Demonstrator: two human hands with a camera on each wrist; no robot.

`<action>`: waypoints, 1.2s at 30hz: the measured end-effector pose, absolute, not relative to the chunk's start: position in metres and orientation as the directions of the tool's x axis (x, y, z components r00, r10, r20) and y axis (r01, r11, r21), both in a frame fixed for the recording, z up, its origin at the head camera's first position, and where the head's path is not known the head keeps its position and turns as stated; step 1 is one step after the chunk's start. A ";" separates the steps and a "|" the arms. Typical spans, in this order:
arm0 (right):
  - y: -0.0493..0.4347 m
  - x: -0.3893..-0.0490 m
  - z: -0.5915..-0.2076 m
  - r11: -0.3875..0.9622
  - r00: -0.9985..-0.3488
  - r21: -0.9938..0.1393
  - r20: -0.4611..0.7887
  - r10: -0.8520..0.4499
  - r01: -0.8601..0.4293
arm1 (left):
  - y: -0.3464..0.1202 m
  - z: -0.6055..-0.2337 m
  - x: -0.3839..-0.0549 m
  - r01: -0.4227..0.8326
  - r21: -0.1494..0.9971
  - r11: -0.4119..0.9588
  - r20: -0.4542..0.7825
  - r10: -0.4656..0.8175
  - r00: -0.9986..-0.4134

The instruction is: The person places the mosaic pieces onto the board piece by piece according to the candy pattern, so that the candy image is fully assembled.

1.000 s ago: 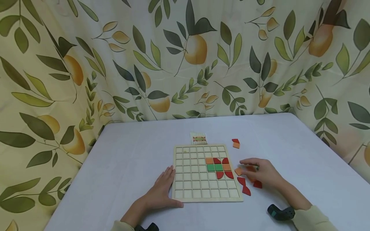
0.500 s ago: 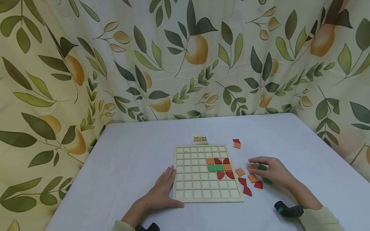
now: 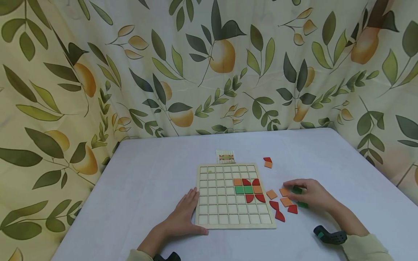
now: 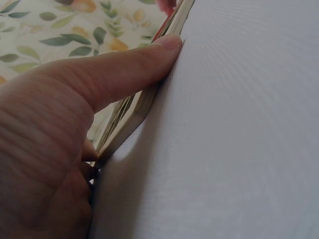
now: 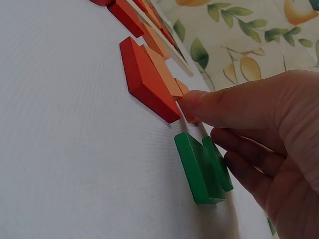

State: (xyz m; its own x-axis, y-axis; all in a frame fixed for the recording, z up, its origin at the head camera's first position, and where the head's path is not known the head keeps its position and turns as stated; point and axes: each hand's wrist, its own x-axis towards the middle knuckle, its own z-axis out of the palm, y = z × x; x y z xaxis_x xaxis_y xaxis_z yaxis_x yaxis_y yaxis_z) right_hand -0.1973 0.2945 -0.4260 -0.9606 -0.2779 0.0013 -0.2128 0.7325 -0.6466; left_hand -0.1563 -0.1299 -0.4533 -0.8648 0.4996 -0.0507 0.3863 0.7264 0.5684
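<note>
My left hand rests at the near left corner of a wooden grid board, fingers straight along its left side. In the left wrist view the thumb lies against the board's near edge. Set into the board are green squares, orange squares and red rounded pieces. To the right, my right hand hovers over loose tiles, its thumb and forefinger apart. Its thumb tip overlaps an orange tile in the right wrist view. Green tiles lie under its fingers.
A small pattern card lies behind the board. Loose red pieces and orange tiles lie along its right side. Another red piece and orange tile lie farther back. A patterned curtain borders the table.
My right hand has moved right, away from the board, over the loose tiles, uncovering orange and green ones. My left hand stays at the board's corner.
</note>
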 end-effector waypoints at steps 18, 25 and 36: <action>0.295 -0.204 -0.429 0.747 -0.938 -0.595 0.032 -0.346 -0.296 | -0.131 -0.455 -0.156 0.404 0.563 0.721 -0.030 0.506 -0.862; 0.295 -0.202 -0.430 0.750 -0.944 -0.594 0.052 -0.327 -0.292 | -0.131 -0.453 -0.157 0.402 0.558 0.726 -0.039 0.506 -0.861; 0.291 -0.200 -0.433 0.761 -0.954 -0.580 0.121 -0.273 -0.291 | -0.131 -0.454 -0.157 0.401 0.568 0.719 -0.039 0.510 -0.859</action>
